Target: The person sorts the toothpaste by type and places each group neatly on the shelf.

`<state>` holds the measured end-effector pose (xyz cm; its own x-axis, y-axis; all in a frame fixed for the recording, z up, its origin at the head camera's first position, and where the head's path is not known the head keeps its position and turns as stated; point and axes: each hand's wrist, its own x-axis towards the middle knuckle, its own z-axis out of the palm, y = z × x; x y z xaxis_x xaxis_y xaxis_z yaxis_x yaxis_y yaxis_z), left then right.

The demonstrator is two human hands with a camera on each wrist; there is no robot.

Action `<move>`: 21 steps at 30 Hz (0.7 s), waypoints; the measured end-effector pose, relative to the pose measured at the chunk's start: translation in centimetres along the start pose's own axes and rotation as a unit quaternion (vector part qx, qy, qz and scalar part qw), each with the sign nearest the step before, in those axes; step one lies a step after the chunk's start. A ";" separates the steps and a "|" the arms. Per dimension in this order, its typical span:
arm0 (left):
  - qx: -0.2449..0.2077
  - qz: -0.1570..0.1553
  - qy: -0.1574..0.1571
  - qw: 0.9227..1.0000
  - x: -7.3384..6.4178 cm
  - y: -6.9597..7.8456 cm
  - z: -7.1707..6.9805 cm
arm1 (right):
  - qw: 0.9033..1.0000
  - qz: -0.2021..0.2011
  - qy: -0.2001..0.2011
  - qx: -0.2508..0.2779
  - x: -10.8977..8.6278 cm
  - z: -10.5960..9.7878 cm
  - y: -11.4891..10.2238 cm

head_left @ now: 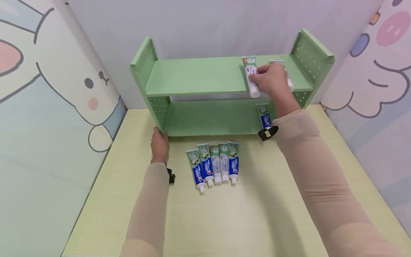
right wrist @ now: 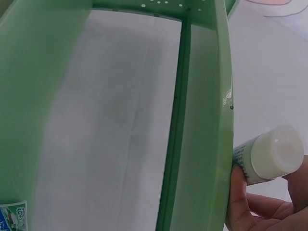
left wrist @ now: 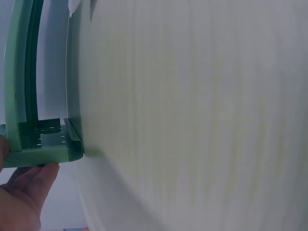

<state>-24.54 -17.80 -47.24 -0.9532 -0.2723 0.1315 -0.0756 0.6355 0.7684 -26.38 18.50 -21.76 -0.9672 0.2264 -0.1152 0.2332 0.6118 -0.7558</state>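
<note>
A green two-tier shelf [head_left: 199, 76] stands on the table. At its upper board, my right hand [head_left: 273, 80] pinches a white and green toothpaste tube [head_left: 252, 73], its white cap [right wrist: 284, 153] jutting past the board's front edge. A second white-capped tube [head_left: 290, 84] lies on that board to the right, partly hidden behind the hand. My left hand [head_left: 159, 146] grips the shelf's lower left front corner, thumb on one side of the side panel [left wrist: 41, 156] and fingers on the other. On the lower board rests a blue and green toothpaste tube [head_left: 264, 115], its cap end hidden by the wrist strap.
Several toothpaste tubes [head_left: 223, 162], some blue and green, others white and green, lie side by side on the pale wooden table [head_left: 212, 221] before the shelf. A wall stands close behind it, and walls with cartoon animals [head_left: 74, 71] flank the table.
</note>
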 end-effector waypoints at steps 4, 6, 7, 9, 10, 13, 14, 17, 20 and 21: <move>0.003 -0.002 0.000 1.000 0.0 0.1 0.0 | 1.000 -0.001 -0.005 -0.015 0.1 -0.1 -0.1; 0.003 0.000 0.001 1.000 0.0 0.2 0.0 | 1.000 -0.001 -0.006 -0.022 0.2 -0.1 -0.1; 0.003 0.001 0.001 1.000 0.0 0.2 0.0 | 1.000 -0.001 -0.006 -0.025 0.2 -0.2 -0.2; 0.004 0.002 0.002 1.000 0.1 0.2 0.0 | 1.000 -0.001 -0.009 -0.030 0.2 -0.1 -0.3; 0.003 0.002 0.002 1.000 0.1 0.2 0.0 | 0.999 -0.001 -0.010 -0.032 0.2 -0.1 -0.3; 0.003 0.001 0.001 1.000 0.1 0.2 -0.1 | 0.999 -0.001 -0.012 -0.038 0.3 -0.1 -0.4; 0.002 0.001 0.000 1.000 0.1 0.1 -0.1 | 0.999 -0.001 -0.012 -0.040 0.3 0.0 -0.4; 0.000 0.000 -0.002 1.000 0.1 0.1 -0.1 | 0.999 -0.002 -0.008 -0.048 0.4 0.1 -0.5; -0.002 -0.001 -0.006 1.000 0.1 0.0 0.0 | 0.998 -0.003 -0.003 -0.056 0.4 0.2 -0.5; -0.001 -0.001 -0.007 1.000 0.1 -0.1 0.0 | 0.998 -0.005 -0.001 -0.058 0.4 0.2 -0.5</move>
<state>-24.60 -17.87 -47.27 -0.9569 -0.2641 0.1205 -0.0777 0.6328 0.7704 -26.89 18.10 -21.54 -0.9695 0.2194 -0.1095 0.2344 0.6976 -0.6771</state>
